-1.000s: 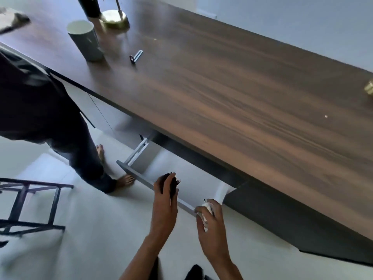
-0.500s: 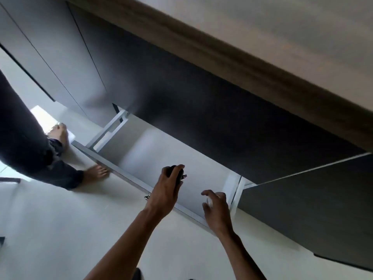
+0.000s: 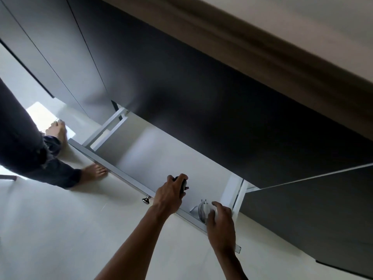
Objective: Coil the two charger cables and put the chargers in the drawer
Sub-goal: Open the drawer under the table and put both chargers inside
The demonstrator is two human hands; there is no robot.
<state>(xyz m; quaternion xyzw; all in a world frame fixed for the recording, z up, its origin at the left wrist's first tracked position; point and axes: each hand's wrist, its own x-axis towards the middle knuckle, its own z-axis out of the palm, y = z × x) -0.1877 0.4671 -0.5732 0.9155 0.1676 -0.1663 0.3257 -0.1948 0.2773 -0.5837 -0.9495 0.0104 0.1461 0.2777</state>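
Stowing step. My left hand (image 3: 169,196) grips the black charger (image 3: 182,183) over the open drawer (image 3: 157,168); my right hand (image 3: 221,221) pinches the white charger (image 3: 203,209), low inside. Next, I judge: release both.

One view only, from a camera worn on the person's head; it looks steeply down and forward, tilted, so the table edge (image 3: 262,47) runs slantwise across the top right; the open drawer (image 3: 161,158) fills the middle, close below; both forearms reach in from the near edge; the pale floor (image 3: 50,229) spreads at near left; another person's bare feet (image 3: 94,171) stand at far left.
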